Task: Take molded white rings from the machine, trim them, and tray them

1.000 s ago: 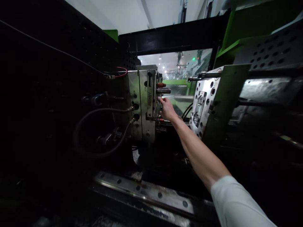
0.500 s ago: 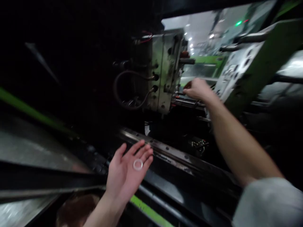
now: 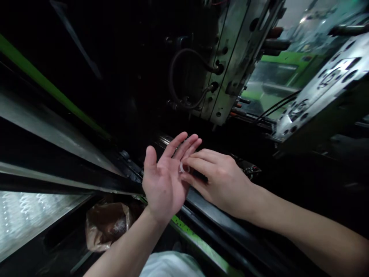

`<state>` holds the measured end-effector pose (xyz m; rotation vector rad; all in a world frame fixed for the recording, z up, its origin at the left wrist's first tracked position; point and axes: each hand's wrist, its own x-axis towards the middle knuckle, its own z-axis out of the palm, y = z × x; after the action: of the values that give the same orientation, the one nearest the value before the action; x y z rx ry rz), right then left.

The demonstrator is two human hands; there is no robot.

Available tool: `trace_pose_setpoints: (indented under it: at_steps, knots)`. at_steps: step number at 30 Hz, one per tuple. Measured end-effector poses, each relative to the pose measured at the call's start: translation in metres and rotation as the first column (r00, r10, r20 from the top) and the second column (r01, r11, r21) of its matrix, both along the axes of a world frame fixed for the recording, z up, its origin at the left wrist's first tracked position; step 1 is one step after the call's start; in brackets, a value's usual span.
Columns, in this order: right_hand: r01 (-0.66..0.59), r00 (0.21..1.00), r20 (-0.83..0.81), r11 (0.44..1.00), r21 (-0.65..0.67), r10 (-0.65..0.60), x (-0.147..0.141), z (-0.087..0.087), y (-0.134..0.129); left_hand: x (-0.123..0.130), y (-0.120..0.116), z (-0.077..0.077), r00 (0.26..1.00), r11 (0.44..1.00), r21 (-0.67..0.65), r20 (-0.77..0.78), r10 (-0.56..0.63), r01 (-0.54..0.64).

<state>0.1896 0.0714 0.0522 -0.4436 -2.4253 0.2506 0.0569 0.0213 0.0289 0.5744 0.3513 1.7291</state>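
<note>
My left hand (image 3: 170,177) is held palm up, fingers stretched out and thumb apart. A small translucent white ring (image 3: 182,167) is at the palm, near the base of the fingers. My right hand (image 3: 221,177) reaches in from the right with thumb and fingertips closed on the ring; the fingers hide part of it. Beyond both hands stands a metal mould block (image 3: 221,92) with holes and a looped hose (image 3: 173,77) on its side.
A second mould plate (image 3: 325,84) faces the block across a gap at the right. Guide pins (image 3: 276,46) stick out into that gap. Below left is an open plastic bag (image 3: 93,231) with brown contents. A green machine edge (image 3: 201,246) runs along the bottom.
My right hand has come back from the gap between the mould halves to my left palm and taken hold of the ring. The view has tilted downward.
</note>
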Motion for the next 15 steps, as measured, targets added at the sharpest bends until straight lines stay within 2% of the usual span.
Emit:
trace_pose_setpoints:
  at_steps: [3,7,11,15]
  knots:
    - [0.03,0.999,-0.026,0.99,-0.141,-0.034,-0.003,-0.003,0.004,0.001,0.001,-0.001,0.997,0.997,0.033,-0.033,0.077,-0.076]
    - [-0.006,0.999,-0.053,0.963,-0.27,-0.008,-0.007,-0.003,0.004,0.001,0.0,-0.006,0.991,0.995,0.021,-0.089,0.097,-0.096]
    - [-0.077,0.987,-0.159,0.902,-0.425,0.01,-0.007,-0.006,0.005,0.003,-0.006,-0.009,0.981,0.99,-0.04,-0.146,0.127,-0.134]
    - [-0.167,0.959,-0.282,0.868,-0.467,0.033,-0.006,-0.015,0.01,0.01,-0.012,-0.002,0.954,0.974,-0.102,-0.245,0.174,-0.204]
